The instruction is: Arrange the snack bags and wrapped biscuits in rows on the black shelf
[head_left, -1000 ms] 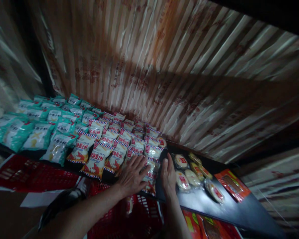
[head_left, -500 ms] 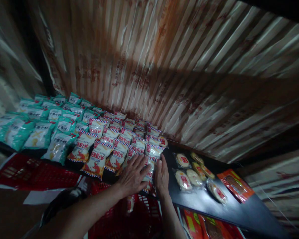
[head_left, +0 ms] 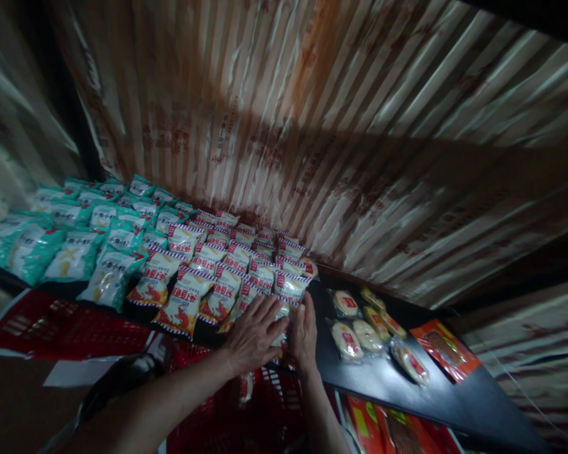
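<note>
My left hand (head_left: 254, 333), fingers stretched and slightly apart, lies over the front of the white-and-orange snack bags (head_left: 184, 301) with striped edges. To its right, my right hand (head_left: 304, 333) stands on edge, palm turned inward and fingers straight, against the side of a front snack bag (head_left: 281, 334). That bag sits between my two hands and is partly hidden by them. Another striped-edge bag (head_left: 291, 288) is just above my right fingertips. Rows of these bags overlap across the middle of the black shelf (head_left: 360, 384).
Teal-and-white snack bags (head_left: 76, 252) fill the shelf's left part. On the right lie wrapped round pastries (head_left: 346, 340), small yellow packets (head_left: 377, 323) and an orange packet (head_left: 445, 349). Below are a red basket (head_left: 269, 416) and more orange packets (head_left: 397, 429). A corrugated covering (head_left: 265, 113) rises behind.
My right hand has shifted slightly left, narrowing the gap to my left hand around the front bag. My left hand is nearly in the same place.
</note>
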### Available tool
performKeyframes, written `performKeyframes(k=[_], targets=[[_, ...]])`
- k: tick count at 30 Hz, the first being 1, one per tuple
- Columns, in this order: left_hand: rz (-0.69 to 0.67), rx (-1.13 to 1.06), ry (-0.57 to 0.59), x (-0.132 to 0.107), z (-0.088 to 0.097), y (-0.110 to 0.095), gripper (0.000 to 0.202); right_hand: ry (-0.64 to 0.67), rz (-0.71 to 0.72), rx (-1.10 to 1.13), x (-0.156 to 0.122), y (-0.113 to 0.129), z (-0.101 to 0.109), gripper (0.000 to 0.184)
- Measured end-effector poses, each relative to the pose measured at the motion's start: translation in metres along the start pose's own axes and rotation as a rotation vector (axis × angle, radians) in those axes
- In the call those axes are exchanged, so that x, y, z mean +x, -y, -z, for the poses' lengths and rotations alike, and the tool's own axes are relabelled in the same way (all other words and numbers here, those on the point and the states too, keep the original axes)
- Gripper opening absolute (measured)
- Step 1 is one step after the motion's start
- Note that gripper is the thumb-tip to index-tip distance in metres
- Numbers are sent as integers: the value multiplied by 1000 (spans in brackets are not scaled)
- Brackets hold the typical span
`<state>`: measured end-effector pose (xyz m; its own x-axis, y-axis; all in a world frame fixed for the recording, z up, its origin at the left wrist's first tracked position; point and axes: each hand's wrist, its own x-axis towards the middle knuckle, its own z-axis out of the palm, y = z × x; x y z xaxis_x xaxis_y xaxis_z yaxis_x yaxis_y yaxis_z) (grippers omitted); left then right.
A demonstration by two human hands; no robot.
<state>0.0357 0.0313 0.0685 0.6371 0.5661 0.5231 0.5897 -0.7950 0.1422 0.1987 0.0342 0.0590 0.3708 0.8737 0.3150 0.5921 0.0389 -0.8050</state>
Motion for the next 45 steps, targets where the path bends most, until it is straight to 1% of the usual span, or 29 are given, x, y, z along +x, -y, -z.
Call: performKeyframes(k=[5,10,16,19,22,25,27,33,37,41,43,45], targets=[[-4,5,-14,0,1,-1,66,-20,-46,48,-3,2,7,76],[-8,-7,-13,0,2,-1,63,-41,-33,55,7,10,10,71],[16,-8,-5,0,-3,0,63,61,-9,105,17,12,2,71],[7,-10,-2,0,-4,1,63,66,-14,113,17,12,0,71],[-5,-11,0,0,-3,2,62,50,-16,102,14,13,3,72],[-10,-14,-1,0,-2,1,63,-18,-16,60,8,13,8,73],[-3,-20,-12,-1,-1,0,64,-41,-16,32,1,12,10,73],[1,-16,-32,-4,-2,-1,61,22,-32,4,-18,6,7,76],[-8,31,-58,-6,0,-3,59,16,21,-51,-22,3,5,76],[-36,98,-113,-16,3,-15,56,-34,106,-90,-31,-3,5,71],[7,145,-156,-24,3,-22,54,-51,149,-101,-39,-6,5,66],[90,192,-214,-34,4,-28,53,-45,178,-108,-49,-9,4,63]])
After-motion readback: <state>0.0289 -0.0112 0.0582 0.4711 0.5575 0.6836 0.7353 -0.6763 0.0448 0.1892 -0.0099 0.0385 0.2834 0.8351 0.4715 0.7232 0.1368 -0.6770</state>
